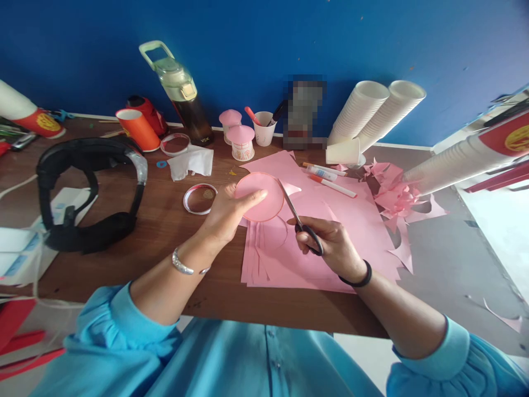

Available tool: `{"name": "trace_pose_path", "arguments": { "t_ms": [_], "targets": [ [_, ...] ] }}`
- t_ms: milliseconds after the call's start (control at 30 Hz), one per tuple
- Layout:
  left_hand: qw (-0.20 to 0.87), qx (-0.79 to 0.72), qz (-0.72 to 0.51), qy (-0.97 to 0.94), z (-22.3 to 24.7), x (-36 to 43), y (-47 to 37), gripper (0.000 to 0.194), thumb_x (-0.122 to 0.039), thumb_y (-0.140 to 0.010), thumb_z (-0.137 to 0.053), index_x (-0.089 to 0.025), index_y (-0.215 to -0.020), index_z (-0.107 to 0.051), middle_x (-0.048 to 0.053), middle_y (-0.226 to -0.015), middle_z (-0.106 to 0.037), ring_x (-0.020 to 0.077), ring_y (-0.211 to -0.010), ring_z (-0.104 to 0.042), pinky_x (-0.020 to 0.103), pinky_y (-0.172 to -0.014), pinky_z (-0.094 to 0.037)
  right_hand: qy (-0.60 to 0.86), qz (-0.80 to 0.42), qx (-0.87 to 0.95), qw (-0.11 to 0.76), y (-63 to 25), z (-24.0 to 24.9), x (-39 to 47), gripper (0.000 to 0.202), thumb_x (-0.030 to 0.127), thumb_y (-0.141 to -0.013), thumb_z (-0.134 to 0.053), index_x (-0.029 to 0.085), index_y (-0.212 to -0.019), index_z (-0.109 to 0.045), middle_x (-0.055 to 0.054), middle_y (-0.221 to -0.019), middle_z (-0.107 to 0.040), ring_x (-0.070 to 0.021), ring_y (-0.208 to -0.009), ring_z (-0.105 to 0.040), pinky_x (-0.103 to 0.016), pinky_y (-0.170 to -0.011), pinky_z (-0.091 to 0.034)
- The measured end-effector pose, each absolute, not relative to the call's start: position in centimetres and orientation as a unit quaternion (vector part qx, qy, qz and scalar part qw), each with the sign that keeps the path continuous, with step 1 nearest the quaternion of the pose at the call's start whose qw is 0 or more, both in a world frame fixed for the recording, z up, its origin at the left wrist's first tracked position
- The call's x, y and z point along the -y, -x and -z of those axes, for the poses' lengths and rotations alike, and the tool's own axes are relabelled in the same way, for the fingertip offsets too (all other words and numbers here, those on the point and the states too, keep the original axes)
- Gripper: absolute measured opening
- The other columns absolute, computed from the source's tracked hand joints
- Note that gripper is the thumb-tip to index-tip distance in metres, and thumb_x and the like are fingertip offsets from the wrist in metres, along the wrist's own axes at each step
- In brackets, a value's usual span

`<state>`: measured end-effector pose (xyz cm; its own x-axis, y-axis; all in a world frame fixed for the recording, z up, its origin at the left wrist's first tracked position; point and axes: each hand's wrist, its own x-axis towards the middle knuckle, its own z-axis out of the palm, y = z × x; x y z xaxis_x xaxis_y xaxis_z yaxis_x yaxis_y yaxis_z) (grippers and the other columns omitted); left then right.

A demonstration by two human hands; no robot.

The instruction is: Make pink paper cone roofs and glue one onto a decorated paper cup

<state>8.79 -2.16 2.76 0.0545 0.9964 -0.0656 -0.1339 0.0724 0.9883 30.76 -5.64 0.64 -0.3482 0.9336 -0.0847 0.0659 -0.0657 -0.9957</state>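
Note:
My left hand [236, 207] pinches a pink paper circle [264, 205] with an orange outline, thumb on top. In my right hand [326, 242] is a pair of scissors [296, 218] with black handles. Their blades look closed or nearly so and point up along the circle's right edge, where a small pink offcut [292, 188] shows. Below both hands lies a stack of pink paper sheets [330, 264], with a curved line or cut and thin strips near its left side.
Felt pens [333, 186] lie on the paper. Pink scraps [397, 193] pile at the right, by stacked paper cups [372, 116]. Two small cups with pink cone roofs [242, 143], a water bottle [182, 94] and a tape ring [199, 198] stand or lie farther left, near a black headband [88, 237].

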Motion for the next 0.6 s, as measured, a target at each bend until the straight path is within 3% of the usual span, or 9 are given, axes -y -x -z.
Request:
{"name": "trace_pose_path", "arguments": {
  "t_ms": [167, 600],
  "targets": [
    [0.567, -0.473, -0.5, -0.453, -2.8, 2.1, -8.7, 0.031, -0.035, -0.078, -0.077, -0.019, -0.106, -0.08, 0.005, -0.103, -0.081, 0.0277, -0.106, -0.075, 0.036, -0.091, -0.061, 0.43, -0.593, 0.571, 0.371, -30.7, -0.6, 5.6, 0.045, 0.054, -0.082, -0.079, 0.014, -0.103, -0.074, 0.004, -0.06, -0.055, -0.0093, -0.051, -0.05, -0.026, -0.05, -0.048],
    [0.558, -0.471, -0.514, -0.45, -1.8, 1.8, -8.0, 0.026, -0.037, -0.078, -0.083, -0.02, -0.097, -0.081, 0.004, -0.097, -0.081, 0.0233, -0.095, -0.075, 0.031, -0.083, -0.059, 0.432, -0.587, 0.577, 0.368, -30.7, -0.5, 5.7, 0.047, 0.056, -0.082, -0.077, 0.014, -0.103, -0.074, 0.004, -0.059, -0.055, -0.0098, -0.05, -0.049, -0.027, -0.05, -0.047]
  ]
}}
